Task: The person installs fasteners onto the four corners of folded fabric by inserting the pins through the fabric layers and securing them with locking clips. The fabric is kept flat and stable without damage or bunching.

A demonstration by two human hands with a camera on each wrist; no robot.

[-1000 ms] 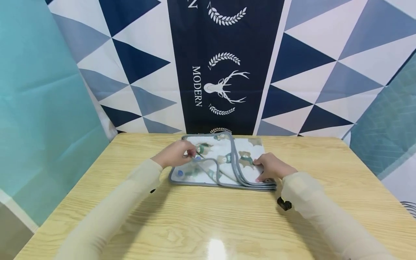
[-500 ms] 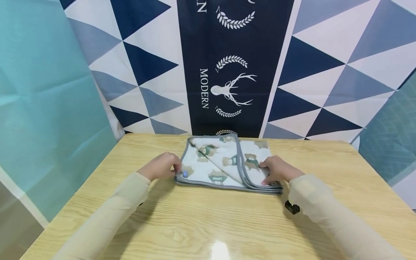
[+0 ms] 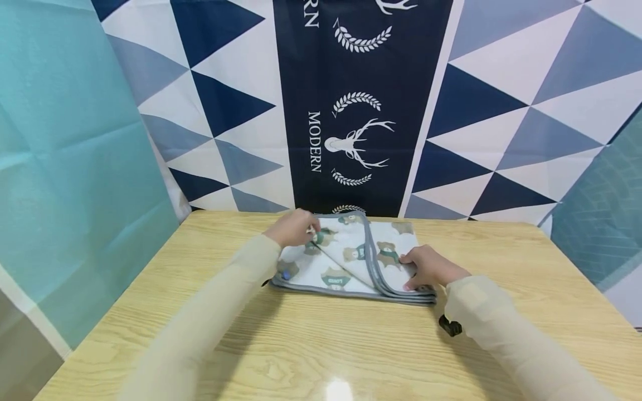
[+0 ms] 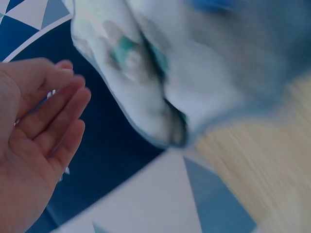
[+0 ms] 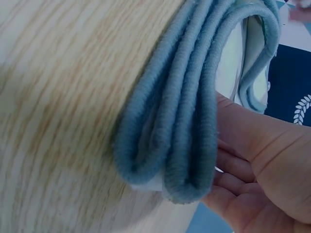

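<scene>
A folded white blanket (image 3: pixel 351 253) with printed bears and grey-blue edging lies on the table, its longer sides running left to right. A slanting crease crosses its left part. Over the far left portion hovers my left hand (image 3: pixel 293 227); in the left wrist view the left hand (image 4: pixel 43 131) has loosely bent fingers, apart from the cloth, with nothing in them. My right hand (image 3: pixel 426 265) rests on the blanket's right end, thumb and forefinger spread. Several stacked layers of the edging (image 5: pixel 189 111) show beside the right hand (image 5: pixel 272 160) in the right wrist view; its fingertips are partly hidden there.
The blanket lies near the back of a wooden table (image 3: pixel 301 345). A patterned cloth wall (image 3: pixel 225 122) rises right behind the table, with teal hangings (image 3: pixel 75 167) at the left. A dark strap (image 3: pixel 450 326) shows under the right wrist.
My left hand let go of a lifted edge, passed to the near left corner, then moved up and right over the blanket. The loose flap now lies flatter. My right hand stays put.
</scene>
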